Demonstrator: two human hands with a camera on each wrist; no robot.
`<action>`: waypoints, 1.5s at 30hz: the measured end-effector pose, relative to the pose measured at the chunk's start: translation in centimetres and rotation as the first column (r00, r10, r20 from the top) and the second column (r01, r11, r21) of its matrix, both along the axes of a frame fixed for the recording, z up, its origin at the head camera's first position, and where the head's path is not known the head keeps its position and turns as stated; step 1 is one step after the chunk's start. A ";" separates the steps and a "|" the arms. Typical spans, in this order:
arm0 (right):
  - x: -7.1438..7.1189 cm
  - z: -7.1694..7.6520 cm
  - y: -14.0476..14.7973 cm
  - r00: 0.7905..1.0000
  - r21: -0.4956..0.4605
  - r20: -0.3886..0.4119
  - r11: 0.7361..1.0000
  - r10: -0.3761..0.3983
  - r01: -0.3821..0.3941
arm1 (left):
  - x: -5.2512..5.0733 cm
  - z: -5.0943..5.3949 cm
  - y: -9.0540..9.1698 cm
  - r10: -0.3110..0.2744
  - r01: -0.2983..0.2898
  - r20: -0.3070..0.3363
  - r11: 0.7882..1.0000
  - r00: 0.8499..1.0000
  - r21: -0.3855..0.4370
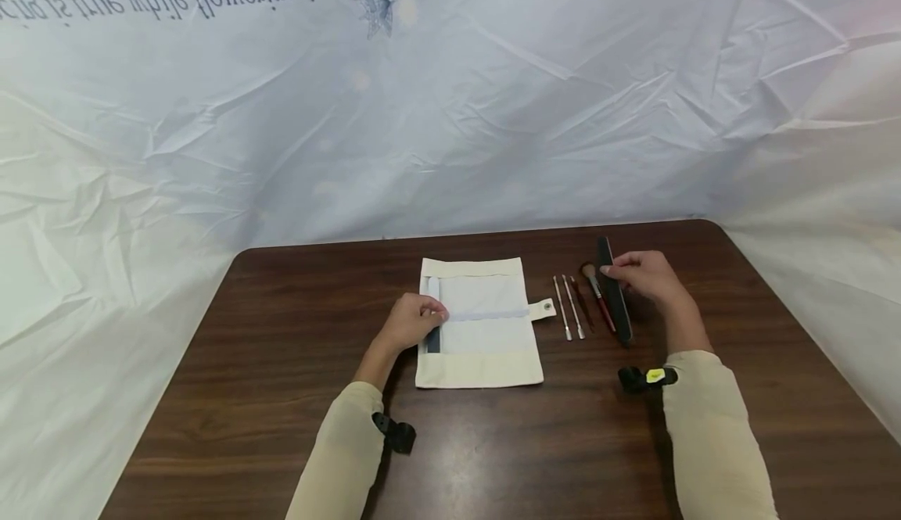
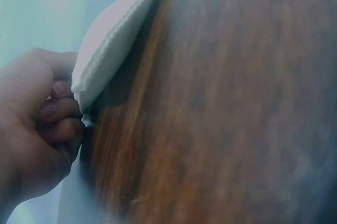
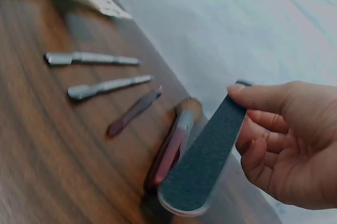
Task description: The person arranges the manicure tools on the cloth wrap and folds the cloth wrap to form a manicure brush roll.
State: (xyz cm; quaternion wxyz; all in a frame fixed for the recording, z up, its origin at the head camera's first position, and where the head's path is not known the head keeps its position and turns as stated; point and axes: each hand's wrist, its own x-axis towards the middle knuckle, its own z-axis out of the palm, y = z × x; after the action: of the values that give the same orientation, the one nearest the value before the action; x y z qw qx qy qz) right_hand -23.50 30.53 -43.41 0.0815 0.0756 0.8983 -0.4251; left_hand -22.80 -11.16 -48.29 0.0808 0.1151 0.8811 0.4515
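Observation:
A cream fabric tool pouch (image 1: 486, 370) lies unfolded on the table, with a pale inner panel and a snap tab (image 1: 542, 310) on its right. My left hand (image 1: 411, 320) pinches the pouch's left edge; in the left wrist view its curled fingers (image 2: 63, 116) meet the stitched border. A long flat piece (image 1: 433, 289), white above and dark below, lies in the pouch along that side, partly behind the hand. My right hand (image 1: 651, 277) holds a black nail file (image 3: 202, 155) between thumb and fingers near its far end. The file is tilted above the table beside a brush.
Two metal cuticle pushers (image 1: 562, 309) lie right of the pouch. Next to them are a thin dark red tool (image 1: 582, 305) and a red-handled brush (image 1: 600, 297). The brown wooden table (image 1: 296, 348) has a white sheet (image 1: 422, 113) hanging behind it.

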 end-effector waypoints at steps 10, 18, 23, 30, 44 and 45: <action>-1.1 1.8 -4.1 0.996 -0.328 -0.064 0.944 -0.069 0.044 | -0.2 0.0 -0.1 0.011 -0.011 0.007 1.000 1.000 -0.001; -2.2 2.4 -8.2 0.992 -0.592 -0.093 0.806 -0.088 0.016 | -0.2 0.0 -0.2 0.009 -0.009 0.017 1.000 1.000 0.004; -2.6 1.9 -10.6 0.995 -0.692 -0.076 0.722 -0.071 -0.002 | -0.3 0.0 -0.2 0.008 -0.008 0.013 1.000 1.000 -0.004; -3.1 0.1 -14.0 0.998 -0.738 -0.022 0.675 -0.052 0.019 | -0.1 0.2 -0.3 0.013 -0.013 0.009 1.000 1.000 -0.015; -4.2 -3.6 -19.7 0.979 -0.898 0.126 0.401 -0.163 0.183 | 0.1 0.4 0.2 0.021 -0.020 0.010 0.999 1.000 -0.030; -4.2 -3.7 -19.8 0.977 -0.894 0.128 0.406 -0.173 0.189 | 0.0 0.4 0.2 0.020 -0.020 0.004 0.999 1.000 -0.030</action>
State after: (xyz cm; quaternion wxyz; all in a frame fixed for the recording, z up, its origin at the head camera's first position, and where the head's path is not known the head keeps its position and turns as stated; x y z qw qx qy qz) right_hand -27.73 10.70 -47.09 0.0696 0.1199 0.5173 -0.8445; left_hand -22.75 -11.00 -47.87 0.0800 0.1042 0.8888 0.4392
